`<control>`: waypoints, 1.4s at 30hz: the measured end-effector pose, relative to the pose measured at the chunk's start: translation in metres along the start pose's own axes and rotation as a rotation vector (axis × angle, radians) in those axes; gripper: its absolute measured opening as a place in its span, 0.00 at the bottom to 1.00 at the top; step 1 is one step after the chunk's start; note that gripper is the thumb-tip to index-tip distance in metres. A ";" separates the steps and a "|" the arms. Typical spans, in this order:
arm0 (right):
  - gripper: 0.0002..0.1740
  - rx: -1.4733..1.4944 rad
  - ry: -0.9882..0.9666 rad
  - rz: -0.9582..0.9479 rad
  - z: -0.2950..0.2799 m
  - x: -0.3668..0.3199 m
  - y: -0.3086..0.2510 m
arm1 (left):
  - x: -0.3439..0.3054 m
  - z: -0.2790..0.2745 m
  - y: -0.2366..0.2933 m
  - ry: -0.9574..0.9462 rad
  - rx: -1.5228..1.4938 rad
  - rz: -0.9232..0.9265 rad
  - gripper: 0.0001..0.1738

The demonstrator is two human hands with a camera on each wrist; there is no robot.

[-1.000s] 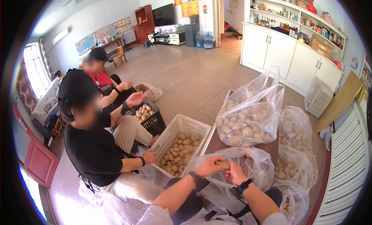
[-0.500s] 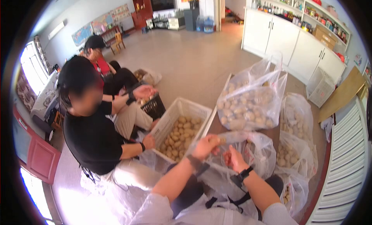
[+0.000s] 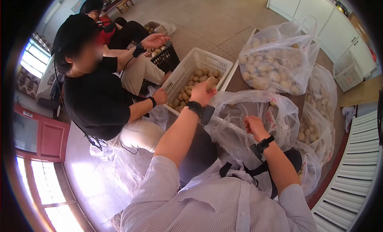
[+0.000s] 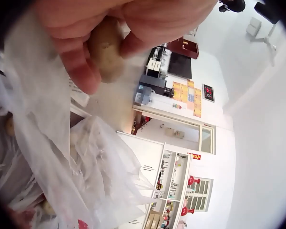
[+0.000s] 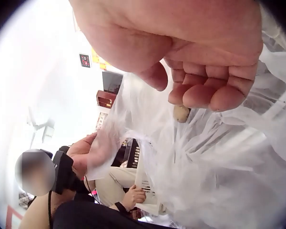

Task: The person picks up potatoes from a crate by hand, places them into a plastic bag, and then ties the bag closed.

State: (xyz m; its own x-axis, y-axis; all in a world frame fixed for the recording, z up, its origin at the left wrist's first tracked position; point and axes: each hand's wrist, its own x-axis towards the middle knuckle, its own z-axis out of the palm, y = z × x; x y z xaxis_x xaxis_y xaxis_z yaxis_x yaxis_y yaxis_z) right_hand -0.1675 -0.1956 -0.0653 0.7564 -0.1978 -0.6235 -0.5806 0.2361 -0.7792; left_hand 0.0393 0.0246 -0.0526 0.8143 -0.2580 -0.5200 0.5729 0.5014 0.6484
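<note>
My left hand pinches a potato between thumb and fingers, above the near side of a white plastic crate. Inside that crate lie many loose potatoes. My right hand hovers at a rumpled clear plastic bag, its fingers loosely curled and holding nothing. Beyond those fingertips in the right wrist view, a small potato shows against the plastic.
A full bag of potatoes stands behind the rumpled bag, with more bags on the right. At left sits a person in black, one hand at the white crate's rim. A black crate stands beyond.
The potato was between both my hands; now only the left has it, moved left over the white crate. My right hand stays by the bag. The head view has tilted downward.
</note>
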 end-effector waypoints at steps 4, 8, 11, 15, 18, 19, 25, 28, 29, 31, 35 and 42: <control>0.11 -0.043 -0.020 -0.005 0.001 0.009 0.010 | -0.001 -0.001 0.004 0.079 0.016 -0.018 0.13; 0.10 -0.108 -0.012 -0.053 0.000 0.021 0.018 | 0.004 -0.004 0.004 0.090 0.035 -0.033 0.12; 0.11 -0.231 -0.004 -0.156 -0.001 0.035 0.023 | 0.009 -0.008 0.005 0.098 0.043 -0.045 0.11; 0.19 -0.643 0.085 -0.348 0.001 0.041 0.016 | 0.026 -0.018 0.000 0.155 0.109 -0.069 0.16; 0.20 -0.942 0.157 -0.571 0.004 0.049 0.017 | 0.033 -0.022 -0.001 0.214 0.045 -0.049 0.11; 0.20 -0.941 0.158 -0.567 0.006 0.051 0.016 | 0.031 -0.021 0.000 0.215 0.047 -0.053 0.11; 0.27 -1.075 0.119 -0.759 0.031 0.049 -0.009 | 0.054 -0.039 -0.009 0.209 0.072 -0.064 0.15; 0.30 -1.065 0.040 -0.726 0.040 0.052 -0.021 | 0.077 -0.059 -0.019 0.058 0.750 0.107 0.15; 0.29 -1.103 0.037 -0.713 0.041 0.056 -0.023 | 0.053 -0.035 -0.008 0.123 0.434 0.075 0.11; 0.28 -1.138 0.038 -0.694 0.044 0.061 -0.027 | 0.017 0.001 0.004 0.184 0.121 0.036 0.08; 0.27 -1.246 0.037 -0.608 0.050 0.066 -0.033 | -0.018 0.029 0.008 0.102 0.204 0.254 0.09; 0.21 -1.363 0.148 -0.635 0.055 0.072 -0.028 | -0.051 0.054 -0.003 -0.407 0.372 -0.009 0.10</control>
State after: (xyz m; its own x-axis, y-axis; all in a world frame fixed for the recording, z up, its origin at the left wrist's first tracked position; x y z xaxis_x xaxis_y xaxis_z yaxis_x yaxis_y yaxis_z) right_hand -0.0801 -0.1639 -0.0843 0.9937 -0.0358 -0.1062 -0.0685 -0.9439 -0.3229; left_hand 0.0014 -0.0079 0.0019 0.7371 -0.5965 -0.3178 0.5146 0.1906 0.8360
